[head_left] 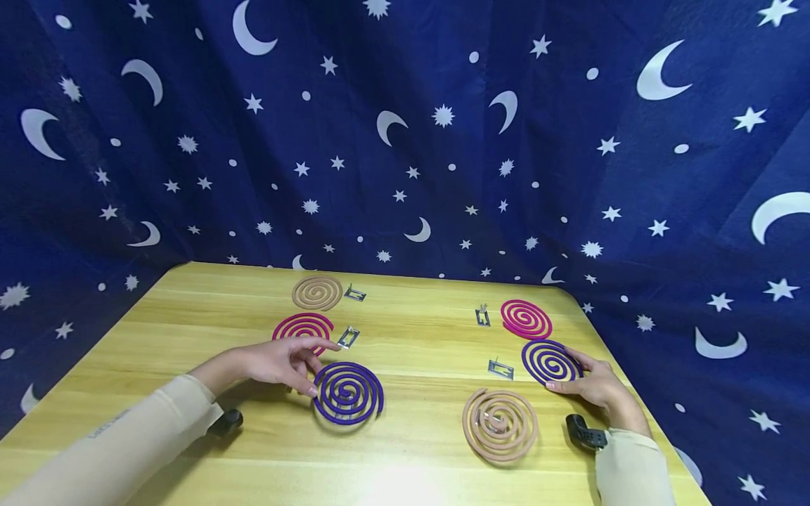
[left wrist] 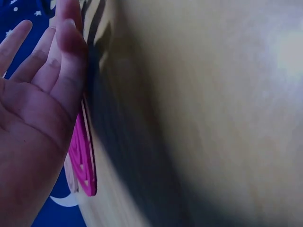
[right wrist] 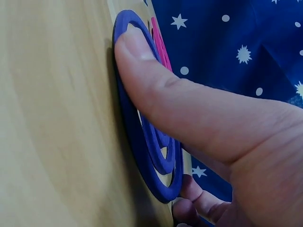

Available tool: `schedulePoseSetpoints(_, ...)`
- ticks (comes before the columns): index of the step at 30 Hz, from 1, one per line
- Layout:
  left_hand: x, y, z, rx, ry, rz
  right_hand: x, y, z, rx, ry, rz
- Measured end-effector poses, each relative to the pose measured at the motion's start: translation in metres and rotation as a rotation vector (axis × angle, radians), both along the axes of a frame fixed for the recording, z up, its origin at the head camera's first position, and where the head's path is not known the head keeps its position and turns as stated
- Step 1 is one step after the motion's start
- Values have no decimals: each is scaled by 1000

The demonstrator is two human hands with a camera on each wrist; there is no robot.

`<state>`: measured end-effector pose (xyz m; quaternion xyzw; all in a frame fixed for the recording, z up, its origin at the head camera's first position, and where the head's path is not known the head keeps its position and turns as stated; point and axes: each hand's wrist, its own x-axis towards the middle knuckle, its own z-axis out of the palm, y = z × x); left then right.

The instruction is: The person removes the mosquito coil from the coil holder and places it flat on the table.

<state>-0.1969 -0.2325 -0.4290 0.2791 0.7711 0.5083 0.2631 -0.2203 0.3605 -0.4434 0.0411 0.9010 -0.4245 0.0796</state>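
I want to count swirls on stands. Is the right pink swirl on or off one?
Off. The pink swirl lies flat on the table, with a metal stand beside it.

No word or number can be read clearly. One short line of small gray letters [head_left: 109, 424] is on the outside of the cream left sleeve [head_left: 158, 429]. It sits farther up the arm from the left hand [head_left: 278, 362] and runs along the arm. The letters are too faint and tiny to spell out.
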Motion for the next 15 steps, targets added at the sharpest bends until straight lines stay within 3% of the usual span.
schedulePoseSetpoints(5, 3, 5, -4, -16, -35, 3, 0, 0, 0, -9, 3, 0)
schedulePoseSetpoints(15, 4, 7, -10, 55, -108, 4, -1, 0, 0, -3, 5, -4)
